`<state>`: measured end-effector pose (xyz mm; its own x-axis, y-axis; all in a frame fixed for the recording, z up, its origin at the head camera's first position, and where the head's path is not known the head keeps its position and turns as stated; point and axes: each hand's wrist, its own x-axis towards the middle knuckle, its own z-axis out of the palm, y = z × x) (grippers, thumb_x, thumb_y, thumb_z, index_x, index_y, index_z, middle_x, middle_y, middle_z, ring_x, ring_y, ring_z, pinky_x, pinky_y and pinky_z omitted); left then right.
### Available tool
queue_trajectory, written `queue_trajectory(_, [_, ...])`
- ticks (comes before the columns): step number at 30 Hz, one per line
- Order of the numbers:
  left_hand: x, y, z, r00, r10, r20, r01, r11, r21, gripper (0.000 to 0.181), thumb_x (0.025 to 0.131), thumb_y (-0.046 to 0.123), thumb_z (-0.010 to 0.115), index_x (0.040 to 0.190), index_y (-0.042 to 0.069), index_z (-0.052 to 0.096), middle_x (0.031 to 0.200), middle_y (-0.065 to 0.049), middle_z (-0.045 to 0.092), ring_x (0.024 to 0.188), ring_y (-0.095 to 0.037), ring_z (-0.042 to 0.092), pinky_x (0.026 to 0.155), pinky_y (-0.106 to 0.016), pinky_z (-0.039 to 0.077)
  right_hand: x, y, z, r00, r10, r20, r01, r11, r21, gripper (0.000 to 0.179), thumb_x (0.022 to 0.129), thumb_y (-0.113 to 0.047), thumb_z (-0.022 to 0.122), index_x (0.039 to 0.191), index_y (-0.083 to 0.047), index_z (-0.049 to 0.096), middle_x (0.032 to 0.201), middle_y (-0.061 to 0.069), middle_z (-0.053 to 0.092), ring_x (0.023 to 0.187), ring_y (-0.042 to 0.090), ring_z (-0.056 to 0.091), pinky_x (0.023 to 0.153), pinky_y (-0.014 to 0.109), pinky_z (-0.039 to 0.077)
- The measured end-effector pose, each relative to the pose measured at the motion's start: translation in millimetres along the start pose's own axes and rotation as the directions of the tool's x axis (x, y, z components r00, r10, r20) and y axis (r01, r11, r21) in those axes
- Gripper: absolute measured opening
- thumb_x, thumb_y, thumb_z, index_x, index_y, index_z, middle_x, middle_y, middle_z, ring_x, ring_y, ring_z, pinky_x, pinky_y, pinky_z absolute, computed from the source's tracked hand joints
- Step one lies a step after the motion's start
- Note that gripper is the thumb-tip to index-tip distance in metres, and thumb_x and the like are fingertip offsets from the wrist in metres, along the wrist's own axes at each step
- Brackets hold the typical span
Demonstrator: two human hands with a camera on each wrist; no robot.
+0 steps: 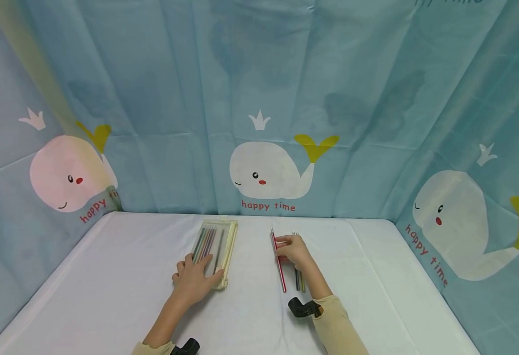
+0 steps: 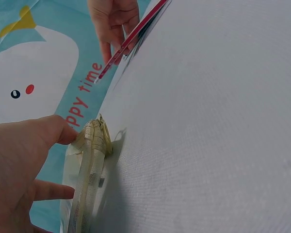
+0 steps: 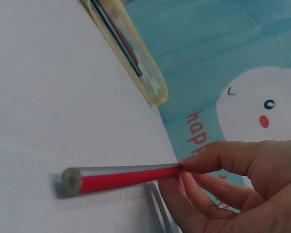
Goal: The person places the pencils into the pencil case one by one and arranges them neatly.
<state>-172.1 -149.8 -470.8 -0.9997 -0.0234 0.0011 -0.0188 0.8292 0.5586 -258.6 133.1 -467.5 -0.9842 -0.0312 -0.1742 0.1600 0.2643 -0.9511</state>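
At the lower left of centre in the head view, the left hand (image 1: pixel 192 281) rests on a flat, see-through pouch with a pale yellow zip edge (image 1: pixel 229 246), which holds several slim coloured pencils (image 1: pixel 205 242). Light, even pressure there should steady the pouch without bending its contents. Right of centre lies a slim red pencil with a silvery stripe (image 1: pixel 281 271); a pinch near its middle would best stop it swivelling, and some clearance would spare the dark pencil (image 1: pixel 297 281) and yellow-green pencil (image 1: pixel 303 283) beside it.

As for grip, the left fingers are spread, touching the pouch rather than clasping it. The right hand (image 1: pixel 295 254) pinches the red pencil between thumb and fingertips, with hardly any gap.
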Motion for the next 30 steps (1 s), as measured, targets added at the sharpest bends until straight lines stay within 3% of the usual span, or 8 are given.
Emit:
queue_trajectory(16, [-0.3,0.8,-0.4,1.000,-0.005,-0.002,0.005,1.000,-0.004,0.071,0.098,0.050,0.065,0.150,0.002,0.057,0.152,-0.047,0.030,0.135,-0.067,0.031,0.096,-0.079,0.032,3.9,-0.9,-2.8,0.996,0.048,0.070,-0.058,0.989,0.138,0.047,0.088,0.013,0.072,0.134,0.008,0.067,0.108,0.016,0.070,0.079,0.018,0.069,0.068,0.035,0.063])
queue_trajectory(30, [-0.2,1.1,-0.6,1.000,-0.007,-0.001,0.007,1.000,0.002,0.071,0.098,0.050,0.064,0.150,0.002,0.056,0.152,-0.047,0.030,0.136,-0.066,0.031,0.096,-0.078,0.032,4.3,-2.2,-3.0,0.986,0.016,0.168,-0.049,0.979,0.195,0.046,0.097,0.008,0.065,0.143,0.007,0.059,0.135,0.028,0.063,0.098,0.024,0.068,0.081,0.040,0.062])
